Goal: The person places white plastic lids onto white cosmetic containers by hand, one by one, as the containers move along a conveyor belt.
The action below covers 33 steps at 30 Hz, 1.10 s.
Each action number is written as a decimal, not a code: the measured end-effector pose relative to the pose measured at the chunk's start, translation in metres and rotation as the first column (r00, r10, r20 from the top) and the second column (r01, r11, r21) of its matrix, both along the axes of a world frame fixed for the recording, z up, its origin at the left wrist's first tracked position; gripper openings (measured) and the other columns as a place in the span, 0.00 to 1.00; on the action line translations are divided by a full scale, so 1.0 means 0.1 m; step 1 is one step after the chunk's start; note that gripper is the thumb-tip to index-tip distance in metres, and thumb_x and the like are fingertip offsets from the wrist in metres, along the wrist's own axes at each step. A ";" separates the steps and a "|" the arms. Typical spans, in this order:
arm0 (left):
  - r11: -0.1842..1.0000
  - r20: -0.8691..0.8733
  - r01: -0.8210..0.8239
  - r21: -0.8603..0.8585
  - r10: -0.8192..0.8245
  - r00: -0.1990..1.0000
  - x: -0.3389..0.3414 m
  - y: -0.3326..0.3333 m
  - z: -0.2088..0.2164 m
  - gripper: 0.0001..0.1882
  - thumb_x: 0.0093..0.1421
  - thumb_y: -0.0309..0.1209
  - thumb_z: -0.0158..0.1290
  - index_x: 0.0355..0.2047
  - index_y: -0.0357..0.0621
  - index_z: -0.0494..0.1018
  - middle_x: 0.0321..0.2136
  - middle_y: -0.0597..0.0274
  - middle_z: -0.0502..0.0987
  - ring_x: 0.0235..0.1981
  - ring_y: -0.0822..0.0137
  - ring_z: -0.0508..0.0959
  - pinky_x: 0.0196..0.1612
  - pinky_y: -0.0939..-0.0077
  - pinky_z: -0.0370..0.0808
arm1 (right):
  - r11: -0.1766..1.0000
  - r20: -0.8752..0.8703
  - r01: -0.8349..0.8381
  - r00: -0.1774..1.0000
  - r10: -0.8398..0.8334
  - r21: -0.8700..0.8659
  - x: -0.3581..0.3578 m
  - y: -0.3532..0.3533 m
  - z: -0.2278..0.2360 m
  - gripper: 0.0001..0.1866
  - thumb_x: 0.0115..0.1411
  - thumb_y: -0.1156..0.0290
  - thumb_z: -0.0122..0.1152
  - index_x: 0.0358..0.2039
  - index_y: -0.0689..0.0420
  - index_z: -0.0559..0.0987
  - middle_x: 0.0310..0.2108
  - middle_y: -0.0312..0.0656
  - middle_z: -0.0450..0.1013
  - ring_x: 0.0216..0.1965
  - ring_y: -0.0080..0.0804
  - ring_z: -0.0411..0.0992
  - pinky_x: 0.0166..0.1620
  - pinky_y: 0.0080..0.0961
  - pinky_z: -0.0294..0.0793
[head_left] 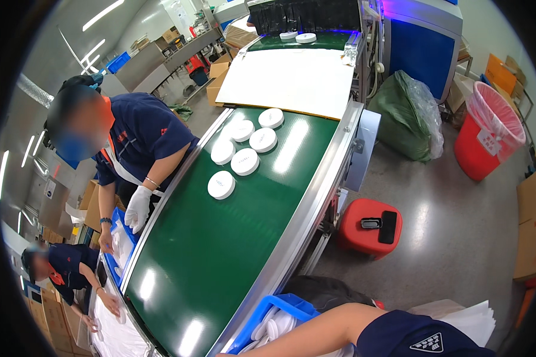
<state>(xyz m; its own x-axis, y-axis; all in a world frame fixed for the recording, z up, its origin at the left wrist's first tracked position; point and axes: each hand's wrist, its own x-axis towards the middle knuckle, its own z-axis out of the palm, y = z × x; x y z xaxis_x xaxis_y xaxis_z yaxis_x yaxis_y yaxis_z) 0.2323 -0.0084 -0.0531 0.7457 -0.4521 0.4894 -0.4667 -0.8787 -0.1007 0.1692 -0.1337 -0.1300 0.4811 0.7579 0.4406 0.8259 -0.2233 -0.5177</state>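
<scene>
My bare right forearm (315, 331), below a navy sleeve (399, 336), crosses the lower edge of the head view and passes over a blue bin (298, 305). The hand at its end lies beyond the frame, and my left hand is out of sight too. White round pieces (272, 328) fill the bin, partly hidden by the forearm. Beside it runs a green conveyor belt (208, 262) carrying several flat white discs with small print on top. The nearest white disc (221, 185) is apart from the cluster around another disc (245, 161).
Across the belt, a co-worker's gloved hand (139, 209) hangs by another blue bin (118, 271); a second person (71, 268) works farther down. A white board (286, 80) spans the belt. At right stand a red stool (370, 250) and a red trash bin (473, 156).
</scene>
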 end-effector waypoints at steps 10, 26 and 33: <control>0.948 -0.319 0.133 -0.288 -0.226 0.921 0.82 -1.24 -0.03 0.28 0.53 0.27 0.50 0.54 0.33 0.58 0.52 0.44 0.63 0.54 0.51 0.63 0.56 0.66 0.59 | 0.977 -0.145 -0.113 0.986 0.087 -0.181 0.04 -0.13 0.32 0.09 0.46 0.71 0.52 0.24 0.60 0.79 0.28 0.48 0.75 0.31 0.41 0.74 0.31 0.39 0.71; 0.904 -0.376 0.289 -0.316 -0.399 0.837 0.99 -2.99 -0.18 0.35 0.54 0.37 0.48 0.57 0.32 0.50 0.51 0.41 0.61 0.53 0.48 0.61 0.54 0.63 0.57 | 0.984 -0.230 0.167 0.962 -0.149 0.061 -0.09 -0.10 0.10 0.10 0.49 0.66 0.50 0.27 0.53 0.79 0.31 0.44 0.74 0.32 0.38 0.72 0.32 0.36 0.70; 0.438 -0.693 -0.537 -0.721 -0.457 0.558 0.95 -0.67 -0.12 0.32 0.57 0.54 0.41 0.50 0.38 0.61 0.30 0.52 0.73 0.31 0.70 0.75 0.19 0.83 0.71 | 0.961 0.002 0.208 0.977 -0.211 0.182 -0.07 0.02 0.29 0.08 0.45 0.65 0.51 0.16 0.49 0.79 0.21 0.38 0.75 0.25 0.39 0.72 0.25 0.37 0.69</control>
